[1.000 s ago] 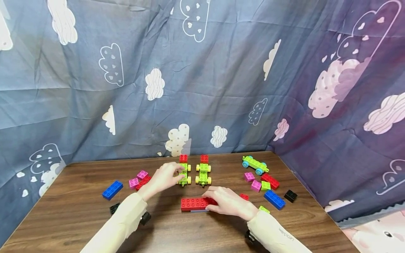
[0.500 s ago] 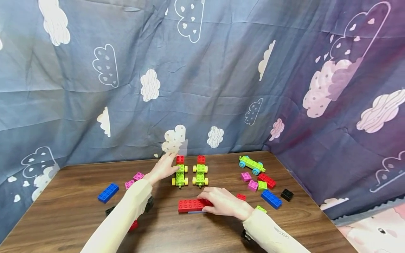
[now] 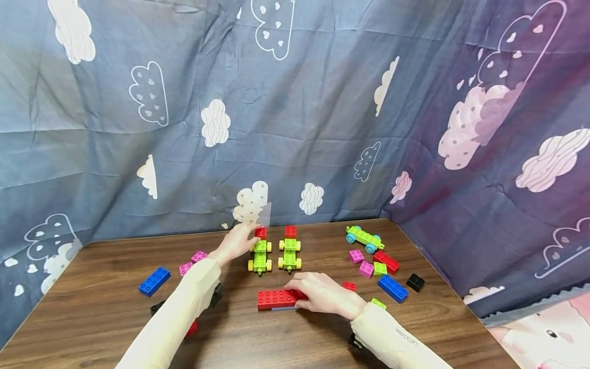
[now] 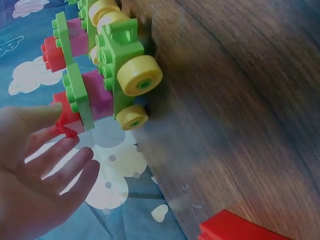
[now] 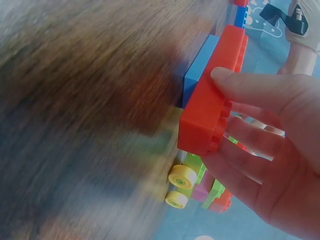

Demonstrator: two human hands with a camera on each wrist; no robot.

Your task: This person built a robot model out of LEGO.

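Note:
Two green cars with yellow wheels stand side by side at the back of the table, the left car [image 3: 259,256] and the right car [image 3: 290,253]. Each has a small red brick at its far end. My left hand [image 3: 237,241] reaches to the left car's red brick [image 3: 261,232], fingers straight, thumb [image 4: 30,120] beside the red brick [image 4: 62,117]. My right hand [image 3: 318,294] grips one end of a long red brick [image 3: 275,298] lying on a thin blue piece [image 5: 197,75]; thumb and fingers wrap the long red brick [image 5: 210,110].
A green car with blue wheels [image 3: 364,239] and loose pink, red, green, blue [image 3: 393,288] and black [image 3: 415,282] bricks lie at the right. A blue brick [image 3: 154,281] and pink bricks [image 3: 199,255] lie left. Patterned cloth walls in the wooden table [image 3: 92,318].
My left hand has moved from the middle of the left car back to the red brick at its far end. My right hand keeps hold of the long red brick.

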